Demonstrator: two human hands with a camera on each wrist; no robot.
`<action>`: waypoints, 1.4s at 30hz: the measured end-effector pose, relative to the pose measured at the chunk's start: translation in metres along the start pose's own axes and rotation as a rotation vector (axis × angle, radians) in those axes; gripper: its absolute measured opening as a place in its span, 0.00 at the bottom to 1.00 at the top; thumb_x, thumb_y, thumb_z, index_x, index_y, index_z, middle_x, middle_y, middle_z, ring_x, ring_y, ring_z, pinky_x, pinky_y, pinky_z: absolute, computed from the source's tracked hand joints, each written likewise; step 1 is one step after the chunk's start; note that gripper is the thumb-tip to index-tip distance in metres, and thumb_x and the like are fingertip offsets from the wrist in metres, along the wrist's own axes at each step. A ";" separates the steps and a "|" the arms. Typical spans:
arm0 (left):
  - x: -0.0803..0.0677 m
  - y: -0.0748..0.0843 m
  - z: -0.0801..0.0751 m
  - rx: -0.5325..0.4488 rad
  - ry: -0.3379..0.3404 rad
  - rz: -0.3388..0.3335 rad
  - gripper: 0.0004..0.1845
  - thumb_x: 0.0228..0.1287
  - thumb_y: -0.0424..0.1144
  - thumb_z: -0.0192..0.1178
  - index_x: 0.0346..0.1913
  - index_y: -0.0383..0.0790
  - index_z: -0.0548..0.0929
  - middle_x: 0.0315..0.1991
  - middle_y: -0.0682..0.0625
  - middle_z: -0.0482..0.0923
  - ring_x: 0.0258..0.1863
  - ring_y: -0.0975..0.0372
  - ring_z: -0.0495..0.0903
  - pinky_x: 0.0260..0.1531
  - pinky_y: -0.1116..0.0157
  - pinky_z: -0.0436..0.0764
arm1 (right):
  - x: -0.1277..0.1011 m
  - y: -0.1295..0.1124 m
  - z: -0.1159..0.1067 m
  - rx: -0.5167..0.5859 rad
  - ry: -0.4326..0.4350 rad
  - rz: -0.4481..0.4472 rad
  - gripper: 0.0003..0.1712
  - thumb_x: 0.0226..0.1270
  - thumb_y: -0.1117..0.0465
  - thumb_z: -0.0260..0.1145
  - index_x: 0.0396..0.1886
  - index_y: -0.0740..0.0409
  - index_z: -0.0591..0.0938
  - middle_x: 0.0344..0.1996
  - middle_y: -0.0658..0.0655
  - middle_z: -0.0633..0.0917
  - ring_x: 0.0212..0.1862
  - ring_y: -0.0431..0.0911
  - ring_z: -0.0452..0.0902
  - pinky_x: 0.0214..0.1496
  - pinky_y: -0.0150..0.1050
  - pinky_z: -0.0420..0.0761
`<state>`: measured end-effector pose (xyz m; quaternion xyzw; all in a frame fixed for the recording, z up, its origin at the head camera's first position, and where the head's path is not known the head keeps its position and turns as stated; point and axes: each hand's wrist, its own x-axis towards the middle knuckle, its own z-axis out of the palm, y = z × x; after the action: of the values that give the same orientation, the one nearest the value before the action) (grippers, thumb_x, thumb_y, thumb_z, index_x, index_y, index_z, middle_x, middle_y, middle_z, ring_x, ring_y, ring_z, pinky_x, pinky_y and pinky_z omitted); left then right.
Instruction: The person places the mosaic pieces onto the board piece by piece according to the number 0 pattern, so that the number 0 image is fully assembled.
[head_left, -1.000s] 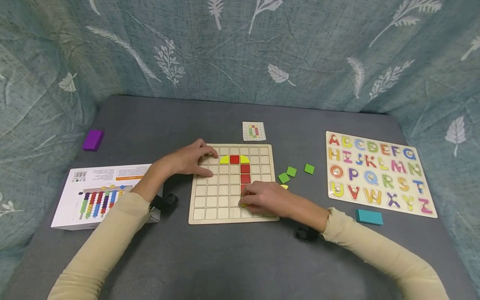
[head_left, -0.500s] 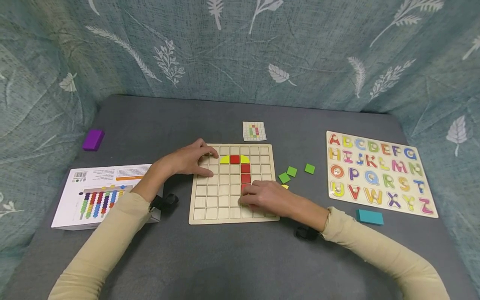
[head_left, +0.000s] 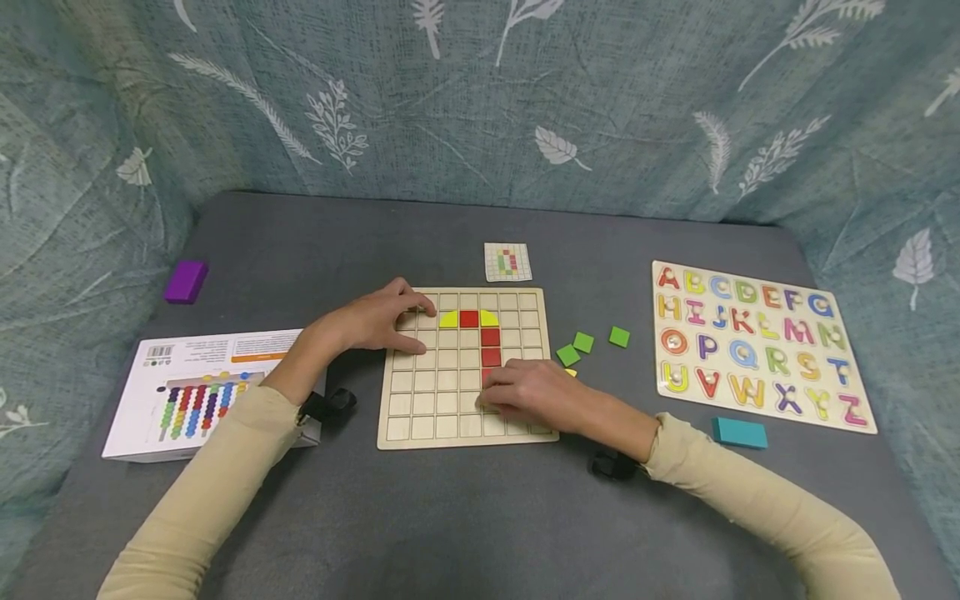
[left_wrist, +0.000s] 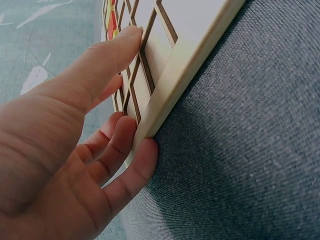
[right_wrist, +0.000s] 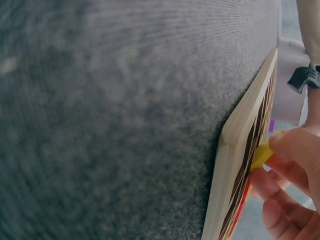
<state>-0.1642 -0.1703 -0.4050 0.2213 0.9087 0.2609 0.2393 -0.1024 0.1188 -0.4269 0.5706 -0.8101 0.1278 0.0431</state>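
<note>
A wooden grid board [head_left: 435, 400] lies in the middle of the grey table. On it, red tiles [head_left: 491, 347] and yellow tiles [head_left: 449, 319] form a hook shape. My left hand [head_left: 416, 327] rests on the board's top left corner. In the left wrist view, its thumb [left_wrist: 107, 55] lies on top of the board [left_wrist: 195, 55] and its fingers press the side edge. My right hand [head_left: 498, 396] is low on the board under the red column. In the right wrist view, its fingertips [right_wrist: 292, 150] pinch a yellow tile [right_wrist: 262, 154] against the board [right_wrist: 240, 145].
Three green tiles [head_left: 582, 342] and a yellow piece [head_left: 572, 373] lie right of the board. A pattern card [head_left: 507, 262] sits behind it. An alphabet puzzle [head_left: 761, 346] and teal block [head_left: 738, 433] are at the right. A printed box [head_left: 202, 392] and purple block [head_left: 186, 280] are at the left.
My right hand has shifted slightly up and left on the board with the yellow tile. The left hand has stayed where it was.
</note>
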 end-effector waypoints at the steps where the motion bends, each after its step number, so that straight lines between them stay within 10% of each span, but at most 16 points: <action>1: 0.000 0.000 0.000 0.001 0.000 0.000 0.29 0.59 0.44 0.69 0.63 0.45 0.74 0.50 0.44 0.64 0.43 0.55 0.67 0.43 0.60 0.68 | 0.000 0.000 0.000 0.003 0.004 0.003 0.09 0.62 0.62 0.70 0.41 0.46 0.87 0.38 0.44 0.86 0.40 0.39 0.80 0.41 0.32 0.80; 32: 0.000 0.000 -0.001 -0.010 -0.006 -0.005 0.29 0.60 0.45 0.68 0.63 0.46 0.73 0.49 0.44 0.63 0.44 0.55 0.67 0.44 0.59 0.68 | -0.009 -0.015 -0.003 -0.137 -0.079 0.004 0.12 0.63 0.64 0.67 0.46 0.50 0.84 0.44 0.48 0.83 0.43 0.41 0.78 0.43 0.32 0.80; 42: 0.000 0.000 0.002 -0.008 0.001 -0.008 0.29 0.59 0.45 0.69 0.62 0.46 0.74 0.48 0.45 0.63 0.43 0.55 0.67 0.42 0.61 0.68 | -0.027 -0.009 -0.011 0.030 0.090 0.139 0.14 0.62 0.59 0.70 0.48 0.49 0.84 0.43 0.49 0.82 0.38 0.39 0.78 0.34 0.32 0.78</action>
<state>-0.1631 -0.1697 -0.4059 0.2167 0.9086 0.2636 0.2406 -0.0855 0.1433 -0.4204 0.5070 -0.8431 0.1679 0.0617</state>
